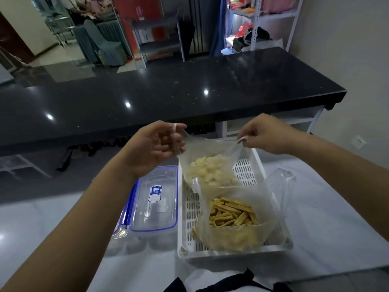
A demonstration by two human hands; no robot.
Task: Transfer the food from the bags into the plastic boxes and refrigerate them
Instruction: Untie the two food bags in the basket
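Over the white slotted plastic basket (248,171), both hands work at the mouth of a thin clear plastic bag of pale, lumpy food pieces (212,171). The left hand (153,146) has its fingers (168,147) loosely curled, thumb and forefinger pinching one edge of the film, while the right hand (265,135) nips the opposite edge between narrow fingertips; pulled apart this way, the soft film stretches taut, apparently to open the bag for emptying. That bag sits at the far end of the basket, its weight resting there rather than hanging. Nearer the person lies a second clear bag of yellow-brown strip-shaped food (231,216), slumped and crinkled, its loose top flopped toward the right. Just left of the basket, on the white counter (326,228), stands a clear rectangular plastic box with a blue-clipped lid (153,203), lid on, within easy reach for the transfer. Another lidded box appears partly hidden under it, though I cannot tell for certain.
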